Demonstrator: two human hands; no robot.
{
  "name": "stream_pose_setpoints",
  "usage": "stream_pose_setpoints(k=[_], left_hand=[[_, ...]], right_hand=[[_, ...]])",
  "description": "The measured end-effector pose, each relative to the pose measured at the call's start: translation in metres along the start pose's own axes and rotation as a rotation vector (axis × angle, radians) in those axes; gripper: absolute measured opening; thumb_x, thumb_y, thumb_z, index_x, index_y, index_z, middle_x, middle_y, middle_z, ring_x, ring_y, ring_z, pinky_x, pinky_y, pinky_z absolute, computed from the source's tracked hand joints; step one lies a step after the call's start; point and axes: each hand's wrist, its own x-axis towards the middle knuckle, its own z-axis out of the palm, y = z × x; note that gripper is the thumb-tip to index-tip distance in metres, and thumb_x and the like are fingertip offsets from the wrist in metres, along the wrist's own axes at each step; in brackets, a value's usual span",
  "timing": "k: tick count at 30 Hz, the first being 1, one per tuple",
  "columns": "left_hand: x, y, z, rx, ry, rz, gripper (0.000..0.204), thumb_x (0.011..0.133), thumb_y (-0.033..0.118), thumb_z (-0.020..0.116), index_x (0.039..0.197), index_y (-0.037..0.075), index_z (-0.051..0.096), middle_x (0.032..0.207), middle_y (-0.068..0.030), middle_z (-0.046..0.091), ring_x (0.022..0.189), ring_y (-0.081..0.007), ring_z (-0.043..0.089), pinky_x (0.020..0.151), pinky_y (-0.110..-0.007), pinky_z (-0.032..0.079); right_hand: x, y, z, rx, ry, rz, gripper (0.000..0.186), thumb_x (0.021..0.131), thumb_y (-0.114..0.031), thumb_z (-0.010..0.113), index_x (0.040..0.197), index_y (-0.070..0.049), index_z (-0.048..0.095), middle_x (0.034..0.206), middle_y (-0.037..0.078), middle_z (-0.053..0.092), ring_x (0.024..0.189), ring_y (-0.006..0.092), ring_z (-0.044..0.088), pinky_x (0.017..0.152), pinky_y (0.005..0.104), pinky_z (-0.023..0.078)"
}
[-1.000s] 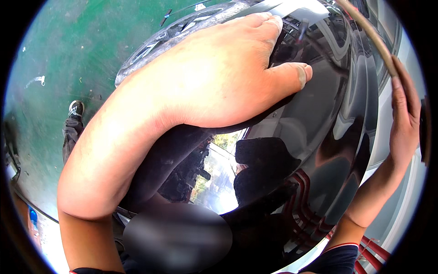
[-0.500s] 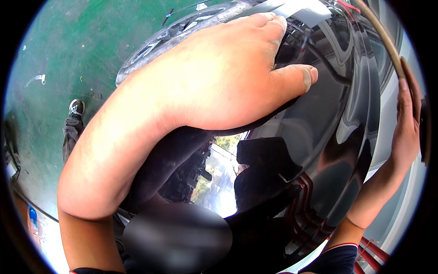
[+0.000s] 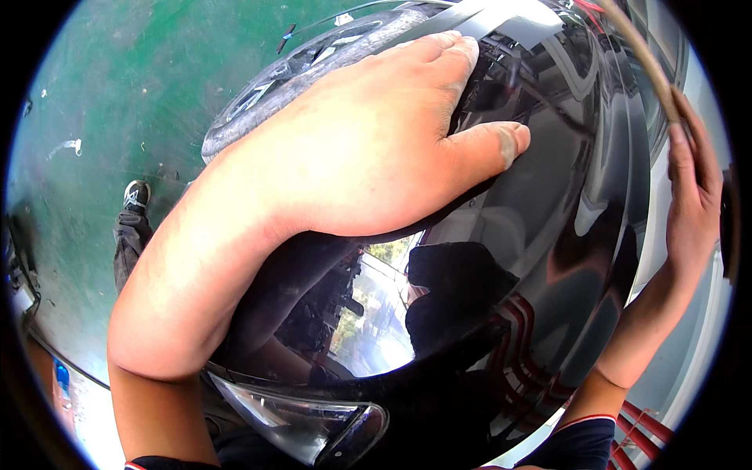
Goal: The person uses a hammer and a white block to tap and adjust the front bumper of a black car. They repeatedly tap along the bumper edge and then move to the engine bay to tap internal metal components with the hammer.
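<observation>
My left hand lies flat on a glossy black car body panel, its thumb spread from the fingers. Pale smudges mark the thumb and some fingertips. At the far right, my right hand pinches the lower end of a long, thin, curved tan strip between thumb and fingers. That strip runs up past the top edge, so its far end is out of view. Below my left wrist, the panel's shiny surface mirrors windows and dark shapes.
A car wheel shows behind my left hand, over green floor. Near the lower edge sits a clear car lamp. A shoe and dark trouser leg are at left. Red bars stand at lower right.
My left hand has shifted slightly left across the picture, still flat on the panel. My right hand and the tan strip sit slightly higher and further left. The lamp now shows clearly.
</observation>
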Motion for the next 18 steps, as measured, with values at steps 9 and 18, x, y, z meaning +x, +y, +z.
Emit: stream_pose_setpoints(k=[9,18], left_hand=[[-0.001,0.003,-0.002,0.011,-0.05,-0.026,0.079,0.101,0.045,0.062,0.149,-0.014,0.039,0.155,-0.0325,0.041,0.15,-0.0405,0.036,0.123,-0.041,0.028],[0.0,-0.008,0.016,0.043,-0.057,0.015,0.081,0.101,0.046,0.061,0.15,-0.015,0.038,0.157,-0.0328,0.038,0.15,-0.0408,0.035,0.123,-0.041,0.028]], right_hand=[[0.003,0.002,0.012,0.012,0.022,0.086,0.034,0.105,-0.027,0.064,0.136,-0.016,0.071,0.122,0.006,0.073,0.108,0.0131,0.065,0.094,0.0253,0.05],[-0.015,0.02,0.035,0.068,0.083,0.188,0.032,0.104,-0.024,0.065,0.134,-0.013,0.071,0.116,0.005,0.073,0.103,0.0098,0.063,0.091,0.0226,0.048]])
